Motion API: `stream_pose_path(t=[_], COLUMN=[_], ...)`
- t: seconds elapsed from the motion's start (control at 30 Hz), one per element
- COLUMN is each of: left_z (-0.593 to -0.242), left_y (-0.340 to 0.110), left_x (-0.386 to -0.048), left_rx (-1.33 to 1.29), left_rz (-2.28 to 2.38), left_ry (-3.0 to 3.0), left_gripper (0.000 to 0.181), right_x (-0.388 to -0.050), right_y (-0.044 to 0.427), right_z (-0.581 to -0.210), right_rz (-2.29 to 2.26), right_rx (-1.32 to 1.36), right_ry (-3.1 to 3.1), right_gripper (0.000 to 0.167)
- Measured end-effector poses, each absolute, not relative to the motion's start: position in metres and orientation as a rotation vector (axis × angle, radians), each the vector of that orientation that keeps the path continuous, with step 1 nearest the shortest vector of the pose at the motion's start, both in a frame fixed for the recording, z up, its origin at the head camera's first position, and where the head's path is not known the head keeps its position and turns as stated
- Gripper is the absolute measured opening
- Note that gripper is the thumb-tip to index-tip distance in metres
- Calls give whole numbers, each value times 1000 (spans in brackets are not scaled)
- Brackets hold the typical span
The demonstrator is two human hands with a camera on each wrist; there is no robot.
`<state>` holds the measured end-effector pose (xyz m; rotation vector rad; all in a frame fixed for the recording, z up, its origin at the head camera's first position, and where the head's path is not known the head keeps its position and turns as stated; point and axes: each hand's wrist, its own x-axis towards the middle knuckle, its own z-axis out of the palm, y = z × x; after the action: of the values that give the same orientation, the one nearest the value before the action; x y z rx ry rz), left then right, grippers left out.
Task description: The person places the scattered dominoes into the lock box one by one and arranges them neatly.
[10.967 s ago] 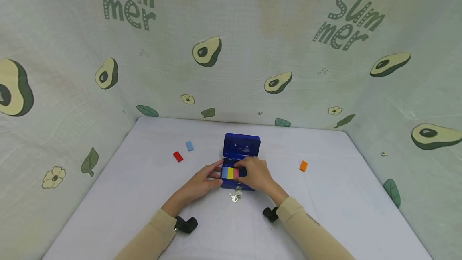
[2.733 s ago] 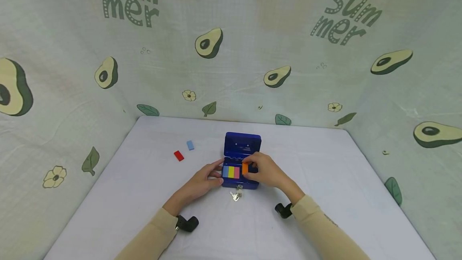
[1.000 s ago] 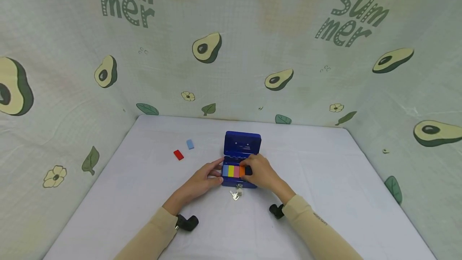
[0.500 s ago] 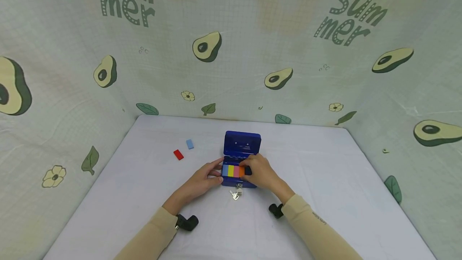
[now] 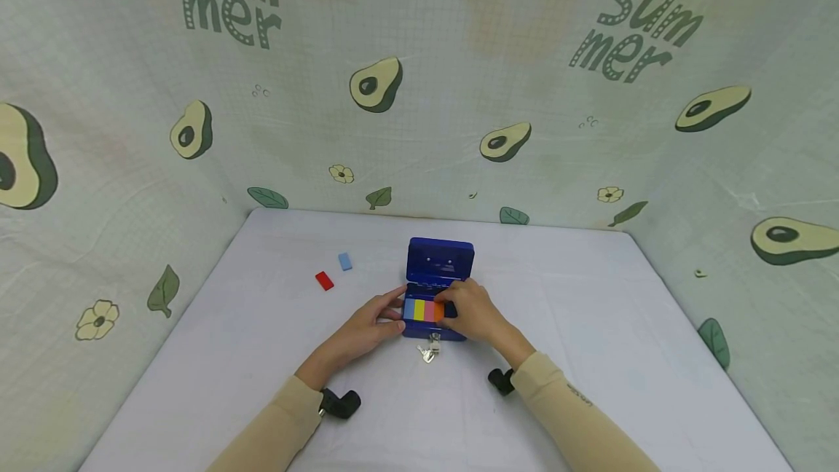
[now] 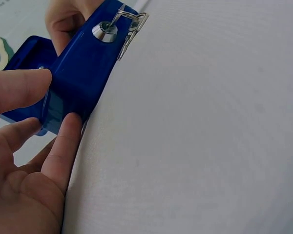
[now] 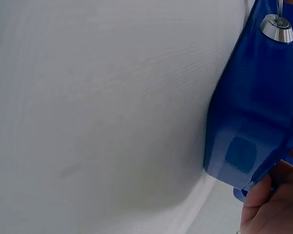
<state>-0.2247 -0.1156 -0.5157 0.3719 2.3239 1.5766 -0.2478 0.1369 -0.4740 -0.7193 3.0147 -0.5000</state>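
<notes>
A blue metal box point(image 5: 440, 261) stands with its lid raised at the middle of the table. Inside it a blue block point(image 5: 409, 310), a yellow block point(image 5: 419, 310), a pink block point(image 5: 429, 311) and an orange block point(image 5: 439, 312) lie side by side. The right hand point(image 5: 473, 312) pinches the orange block at the row's right end. Thumb and fingers of the left hand point(image 5: 367, 326) rest against the box's left side, as the left wrist view also shows with the hand point(image 6: 34, 161). Keys point(image 5: 427, 355) hang from the lock point(image 6: 105, 32) on the front.
A red block point(image 5: 324, 280) and a light blue block point(image 5: 344, 261) lie on the white table point(image 5: 262, 275), to the left behind the left hand. Printed cloth walls point(image 5: 432, 188) stand along the back and both sides.
Since the oldest frame, the orange block has gone from the table's right into the box. It has since shifted left against the pink one. In the last second, hardly anything differs.
</notes>
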Motion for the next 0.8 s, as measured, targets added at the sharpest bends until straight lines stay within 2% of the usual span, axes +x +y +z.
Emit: stream_pose_path(t=[0.8], left_z=[-510], left_y=[-114], left_x=[-224], left_rx=[348], left_rz=[1575], left_ry=[2323], left_gripper=[69], right_x=[-243], right_y=[161], right_z=[-456], right_rz=[-804], right_rx=[-777], right_ry=[2917], right_gripper=[46])
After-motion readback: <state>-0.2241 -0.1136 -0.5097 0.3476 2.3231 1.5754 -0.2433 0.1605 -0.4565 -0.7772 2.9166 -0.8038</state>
